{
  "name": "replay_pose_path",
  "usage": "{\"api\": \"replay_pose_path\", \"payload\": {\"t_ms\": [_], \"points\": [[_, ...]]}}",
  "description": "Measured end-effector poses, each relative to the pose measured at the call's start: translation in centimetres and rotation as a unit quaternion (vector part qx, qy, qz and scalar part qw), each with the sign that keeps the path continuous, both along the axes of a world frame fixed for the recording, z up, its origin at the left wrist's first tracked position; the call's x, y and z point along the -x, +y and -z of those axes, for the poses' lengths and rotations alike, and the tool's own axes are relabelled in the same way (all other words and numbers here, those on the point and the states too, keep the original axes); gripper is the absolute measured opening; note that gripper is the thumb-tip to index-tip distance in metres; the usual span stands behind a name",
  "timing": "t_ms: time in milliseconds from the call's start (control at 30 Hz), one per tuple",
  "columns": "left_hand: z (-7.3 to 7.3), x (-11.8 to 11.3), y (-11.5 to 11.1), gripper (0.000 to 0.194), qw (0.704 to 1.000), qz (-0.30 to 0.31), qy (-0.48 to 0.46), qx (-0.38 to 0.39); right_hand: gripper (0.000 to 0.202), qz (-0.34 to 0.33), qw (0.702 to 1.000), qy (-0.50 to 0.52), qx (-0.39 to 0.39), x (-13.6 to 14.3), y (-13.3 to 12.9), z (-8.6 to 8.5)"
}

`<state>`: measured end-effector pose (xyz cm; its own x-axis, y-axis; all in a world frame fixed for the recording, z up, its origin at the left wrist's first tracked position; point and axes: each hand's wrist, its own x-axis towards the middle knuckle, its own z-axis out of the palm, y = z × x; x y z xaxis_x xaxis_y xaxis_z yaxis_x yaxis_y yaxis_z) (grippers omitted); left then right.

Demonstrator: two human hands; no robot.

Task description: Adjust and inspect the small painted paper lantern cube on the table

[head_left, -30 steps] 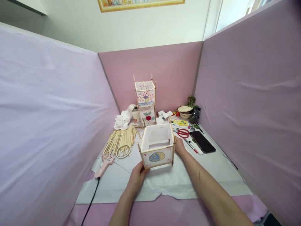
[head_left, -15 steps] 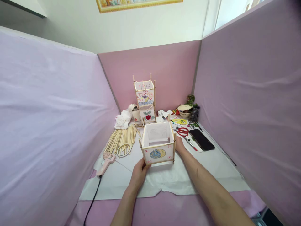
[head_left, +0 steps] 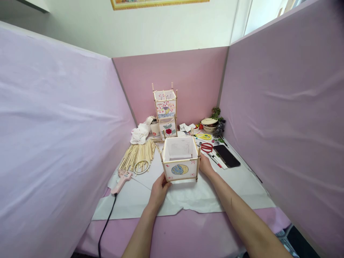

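While comparing with a second ago, find very little change: still holding the stick-framed paper box (head_left: 180,169) out in front, open top up, crescent-moon panel facing the wearer. Note only a slight slide of the whole view, box and tabletop (head_left: 251,188) together; put that down mostly to head movement. Judge from this a steady hold on the work, without any new pick-up or set-down.

At the left hand (head_left: 158,191), see thumb and fingers pinching the lower left near corner of the box. At the right hand (head_left: 205,166), see a reach along the box's right side, behind the corner stick; cannot tell the state of the fingers, screened by the box.

Locate the box over the middle of the white-covered tabletop, in front of a two-tier paper tower (head_left: 166,109), overlapping its foot in view. To the left, log bamboo sticks (head_left: 138,154) and a pink hot glue gun (head_left: 122,181); to the right, red-handled scissors (head_left: 206,147) and a black phone (head_left: 227,156).

Cannot tell resting on the tabletop from hanging just above it, despite a faint shadow under the near edge. Cannot see the outer faces of the far and side panels, nor read the small pink corner marks. Around the lidded bowl (head_left: 209,128), find clutter too small to sort out; overhead, a gilt picture frame (head_left: 161,5) cut off.
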<state>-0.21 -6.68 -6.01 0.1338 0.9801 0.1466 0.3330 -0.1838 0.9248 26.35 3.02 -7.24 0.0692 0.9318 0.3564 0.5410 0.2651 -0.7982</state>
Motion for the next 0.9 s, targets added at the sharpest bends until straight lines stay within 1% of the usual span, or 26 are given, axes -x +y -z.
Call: {"api": "replay_pose_path", "payload": {"t_ms": [133,200,267,367,500,600,667,700,733,767,833,900], "points": [[0.3,0.0,-0.2,0.063,0.999,0.004,-0.038,0.001,0.043,0.010,0.999,0.042,0.000,-0.5,-2.4,0.4],[0.4,0.0,-0.2,0.068,0.999,0.001,-0.052,-0.005,0.043,0.015,0.998,0.062,0.002,-0.6,-3.8,0.8],[0.4,0.0,-0.3,0.067,0.999,-0.004,-0.050,-0.007,0.041,0.020,0.996,0.083,0.004,-0.6,-5.3,1.2],[0.3,0.1,-0.4,0.061,0.999,-0.022,-0.026,-0.009,0.038,0.020,0.993,0.113,0.004,-0.2,-7.2,1.7],[0.7,0.2,-0.5,0.058,0.999,-0.031,0.001,-0.028,0.038,0.014,0.989,0.146,-0.001,0.3,-8.8,2.2],[1.1,0.3,-0.5,0.061,0.999,-0.017,-0.013,-0.032,0.038,0.014,0.987,0.160,-0.007,0.5,-9.6,2.0],[0.7,0.7,-0.5,0.064,0.999,-0.007,-0.033,-0.042,0.036,0.011,0.986,0.165,-0.011,0.4,-10.1,1.3],[0.1,1.1,-0.3,0.065,0.998,-0.005,-0.036,-0.055,0.034,0.007,0.986,0.166,-0.016,0.3,-10.3,0.8],[-0.8,1.5,-0.2,0.067,0.997,-0.001,-0.029,-0.074,0.033,0.002,0.986,0.165,-0.026,0.1,-10.5,0.0],[-2.0,2.0,0.1,0.068,0.995,0.003,-0.012,-0.099,0.033,-0.006,0.986,0.161,-0.040,-0.1,-10.6,-0.9],[-5.0,3.0,0.9,0.070,0.988,0.028,0.047,-0.142,0.036,-0.028,0.987,0.139,-0.080,-0.5,-10.6,-3.0],[-8.4,3.7,2.0,0.072,0.979,0.078,0.093,-0.167,0.047,-0.060,0.987,0.094,-0.115,-1.0,-10.2,-5.5]]}}
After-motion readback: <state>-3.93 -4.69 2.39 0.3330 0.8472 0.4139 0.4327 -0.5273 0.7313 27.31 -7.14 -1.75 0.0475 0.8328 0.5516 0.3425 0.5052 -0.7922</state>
